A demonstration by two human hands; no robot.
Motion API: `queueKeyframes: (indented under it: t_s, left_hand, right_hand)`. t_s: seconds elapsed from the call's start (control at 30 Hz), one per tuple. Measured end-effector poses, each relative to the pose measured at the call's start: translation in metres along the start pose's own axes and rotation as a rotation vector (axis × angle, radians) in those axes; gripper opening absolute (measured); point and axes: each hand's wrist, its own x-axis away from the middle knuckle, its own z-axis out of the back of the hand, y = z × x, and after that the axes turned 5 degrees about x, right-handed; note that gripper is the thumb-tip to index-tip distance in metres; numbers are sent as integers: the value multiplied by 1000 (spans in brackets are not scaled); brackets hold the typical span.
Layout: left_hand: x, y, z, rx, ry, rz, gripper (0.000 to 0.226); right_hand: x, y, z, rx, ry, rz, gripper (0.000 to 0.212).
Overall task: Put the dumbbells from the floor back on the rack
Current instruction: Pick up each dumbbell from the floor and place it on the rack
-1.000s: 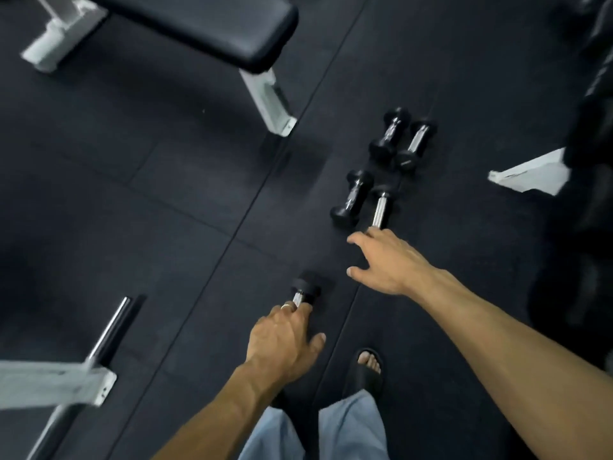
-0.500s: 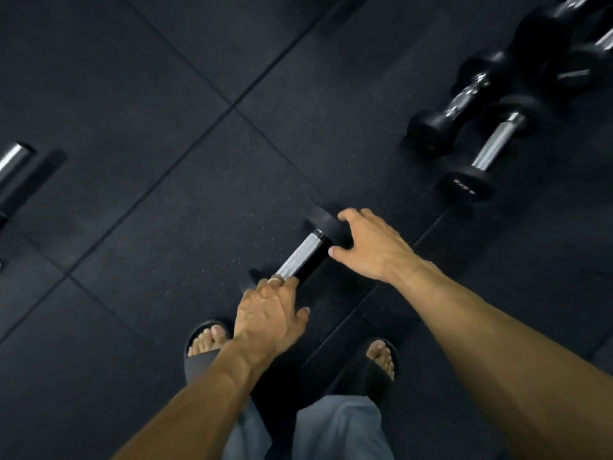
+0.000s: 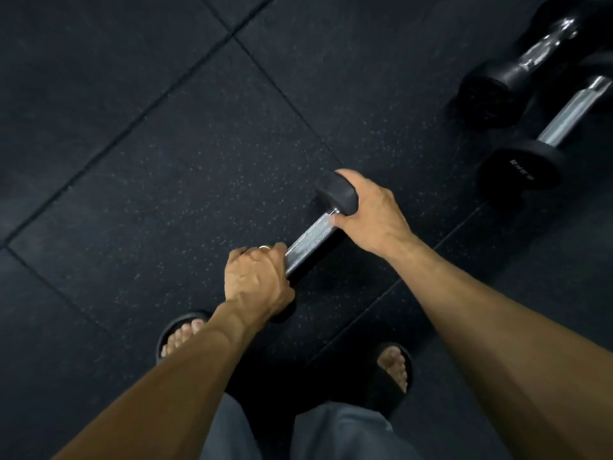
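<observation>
A dumbbell with a chrome handle and black rubber ends lies slanted on the black floor in front of my feet. My left hand grips the near part of its handle and hides the near weight. My right hand curls over the far black end, thumb by the handle. Two more dumbbells lie at the upper right: one with a chrome bar and a labelled black end, and a stubbier one behind it. The rack is out of view.
The floor is black speckled rubber tiles with seams running diagonally. My two feet in black sandals, the left one and the right one, stand just behind the gripped dumbbell.
The view has dropped closer to the floor. My right hand has gone from reaching toward the far weight to closing over it. My left hand has tightened round the handle.
</observation>
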Motion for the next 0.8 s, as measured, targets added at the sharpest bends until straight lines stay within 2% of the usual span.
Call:
queueKeyframes:
  t_s: [0.13, 0.37, 0.5, 0.8]
  left_hand:
    - [-8, 2, -1, 45, -49, 39, 31]
    - [19, 13, 24, -2, -66, 1, 36]
    - [59, 33, 66, -35, -54, -56, 35]
    - [174, 97, 199, -157, 48, -312, 28]
  right_hand:
    - [4, 1, 1, -14, 25, 11, 71]
    - [38, 2, 24, -58, 63, -3, 68]
    - [82, -6, 69, -102, 97, -22, 66]
    - [227, -38, 213, -184, 280, -70, 62]
